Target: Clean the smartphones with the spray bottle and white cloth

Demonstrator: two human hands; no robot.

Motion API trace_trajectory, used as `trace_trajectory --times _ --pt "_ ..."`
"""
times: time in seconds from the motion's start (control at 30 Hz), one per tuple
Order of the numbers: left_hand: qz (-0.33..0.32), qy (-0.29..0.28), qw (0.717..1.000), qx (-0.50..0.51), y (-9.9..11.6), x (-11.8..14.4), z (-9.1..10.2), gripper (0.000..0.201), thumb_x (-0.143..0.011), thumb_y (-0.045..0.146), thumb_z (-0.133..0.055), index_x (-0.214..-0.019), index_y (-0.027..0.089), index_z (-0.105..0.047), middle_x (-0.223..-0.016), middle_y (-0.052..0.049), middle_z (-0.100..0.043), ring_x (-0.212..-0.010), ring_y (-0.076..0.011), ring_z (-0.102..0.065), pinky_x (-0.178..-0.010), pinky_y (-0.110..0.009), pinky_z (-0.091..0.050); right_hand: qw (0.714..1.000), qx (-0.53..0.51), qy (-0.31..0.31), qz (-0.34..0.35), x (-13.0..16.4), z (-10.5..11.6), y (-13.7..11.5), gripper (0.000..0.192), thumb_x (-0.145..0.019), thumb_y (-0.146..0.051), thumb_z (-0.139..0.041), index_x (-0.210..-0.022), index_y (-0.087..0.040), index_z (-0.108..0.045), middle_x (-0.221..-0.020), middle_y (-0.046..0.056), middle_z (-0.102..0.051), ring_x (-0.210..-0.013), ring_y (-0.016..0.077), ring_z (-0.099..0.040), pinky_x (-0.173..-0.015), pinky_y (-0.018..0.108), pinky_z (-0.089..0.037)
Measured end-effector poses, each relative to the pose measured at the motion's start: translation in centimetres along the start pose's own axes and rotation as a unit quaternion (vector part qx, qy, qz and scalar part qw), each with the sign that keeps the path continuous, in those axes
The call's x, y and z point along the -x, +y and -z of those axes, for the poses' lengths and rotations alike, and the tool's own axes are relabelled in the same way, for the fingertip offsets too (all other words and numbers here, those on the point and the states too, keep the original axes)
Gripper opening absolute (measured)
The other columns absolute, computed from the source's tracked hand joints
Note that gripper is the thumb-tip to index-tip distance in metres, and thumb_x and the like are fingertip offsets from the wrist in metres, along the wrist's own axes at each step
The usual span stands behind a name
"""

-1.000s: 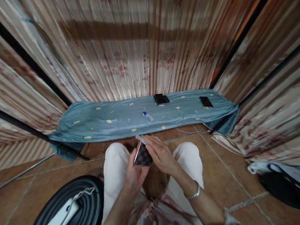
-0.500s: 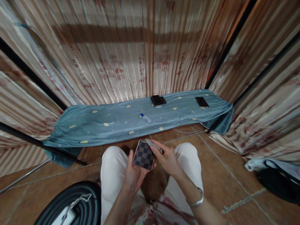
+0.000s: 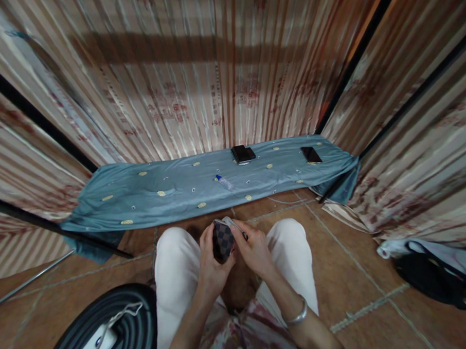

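Clasps a checkered item [image 3: 222, 241] within curled fingers of left hand [image 3: 215, 265]; pinches a grey cloth [image 3: 229, 222] between fingers of right hand [image 3: 255, 249].

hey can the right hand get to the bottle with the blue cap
Probably, with a forward reach: nothing visible stands between the right hand and the bottle, though that hand holds a grey cloth.
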State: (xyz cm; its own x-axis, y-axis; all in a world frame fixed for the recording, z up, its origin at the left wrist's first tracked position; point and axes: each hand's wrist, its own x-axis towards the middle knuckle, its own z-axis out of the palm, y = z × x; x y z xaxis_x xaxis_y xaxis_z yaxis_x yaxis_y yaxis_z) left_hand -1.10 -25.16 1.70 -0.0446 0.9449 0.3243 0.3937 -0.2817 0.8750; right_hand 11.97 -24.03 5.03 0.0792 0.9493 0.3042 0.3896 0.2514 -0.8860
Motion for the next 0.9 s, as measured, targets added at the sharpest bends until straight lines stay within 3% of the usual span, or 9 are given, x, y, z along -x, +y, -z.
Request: trace_trajectory --times 0.1,0.23,0.37,0.47,0.6,0.73,0.9 --pt "0.071 -0.017 0.992 0.099 -0.1 -0.1 0.5 0.074 -0.064 0.028 -0.075 -0.133 0.02 -0.05 -0.137 -0.014 -0.049 -0.133 -0.0319 -0.042 -0.114 -0.05 -0.029 0.992 -0.117 -0.036 -0.03 -0.3 0.2 0.2 0.032 -0.094 -0.039 -0.049 -0.11 -0.024 -0.072 -0.105 0.004 -0.075 -0.099 0.022 -0.069 -0.09 0.035 -0.053" --pt "0.2 -0.052 0.936 0.284 1.0 0.4 1.2 0.071 -0.061 0.029 -0.081 -0.128 0.023 -0.058 -0.139 -0.011 -0.054 -0.132 -0.0302 -0.046 -0.112 -0.042 -0.034 0.956 -0.269 -0.083 -0.084 -0.9 0.2 1.2 0.038 -0.089 -0.051 -0.055 -0.106 -0.023 -0.074 -0.101 0.002 -0.076 -0.096 0.0207 -0.069 -0.091 0.034 -0.051" --pt "0.277 -0.066 0.871 0.401 2.9 0.7 1.5 0.061 -0.059 0.03 -0.083 -0.117 0.026 -0.068 -0.132 -0.008 -0.062 -0.127 -0.0304 -0.052 -0.095 -0.035 -0.048 0.947 -0.291 -0.076 -0.114 -1.0 0.0 1.7 0.044 -0.084 -0.057 -0.059 -0.099 -0.02 -0.076 -0.089 0.003 -0.076 -0.085 0.0197 -0.069 -0.082 0.032 -0.054" --pt "0.315 -0.065 0.841 0.435 3.5 0.6 1.5 0.058 -0.056 0.033 -0.084 -0.112 0.028 -0.072 -0.128 -0.008 -0.066 -0.12 -0.0304 -0.057 -0.078 -0.029 -0.053 0.952 -0.286 -0.074 -0.077 -0.7 0.2 0.9 0.041 -0.09 -0.054 -0.053 -0.108 -0.023 -0.074 -0.1 0.003 -0.075 -0.095 0.0203 -0.068 -0.09 0.035 -0.052" --pt "0.339 -0.047 0.83 0.44 3.4 0.4 1.1 0.058 -0.054 0.03 -0.086 -0.11 0.029 -0.072 -0.125 -0.007 -0.067 -0.113 -0.0271 -0.061 -0.074 -0.027 -0.053 0.971 -0.233 -0.06 -0.005 0.2 0.7 -0.6 0.036 -0.098 -0.041 -0.044 -0.123 -0.028 -0.066 -0.119 0.002 -0.07 -0.113 0.02 -0.064 -0.103 0.038 -0.047" --pt "0.34 -0.039 0.815 0.468 3.5 0.3 0.6 0.054 -0.056 0.027 -0.086 -0.109 0.029 -0.073 -0.123 -0.005 -0.069 -0.117 -0.0262 -0.06 -0.088 -0.031 -0.051 0.99 -0.09 -0.03 0.102 1.2 0.6 -1.1 0.039 -0.1 -0.028 -0.04 -0.137 -0.026 -0.054 -0.138 0.005 -0.058 -0.131 0.019 -0.051 -0.112 0.039 -0.04" --pt "0.334 -0.044 0.771 0.541 4.1 0.4 0.6 0.038 -0.066 0.042 -0.08 -0.099 0.023 -0.075 -0.12 -0.006 -0.07 -0.128 -0.0279 -0.051 -0.106 -0.037 -0.041 0.975 0.081 -0.021 0.208 1.9 -0.2 -0.5 0.049 -0.099 -0.019 -0.04 -0.148 -0.022 -0.036 -0.149 0.011 -0.045 -0.138 0.0181 -0.042 -0.113 0.038 -0.041"
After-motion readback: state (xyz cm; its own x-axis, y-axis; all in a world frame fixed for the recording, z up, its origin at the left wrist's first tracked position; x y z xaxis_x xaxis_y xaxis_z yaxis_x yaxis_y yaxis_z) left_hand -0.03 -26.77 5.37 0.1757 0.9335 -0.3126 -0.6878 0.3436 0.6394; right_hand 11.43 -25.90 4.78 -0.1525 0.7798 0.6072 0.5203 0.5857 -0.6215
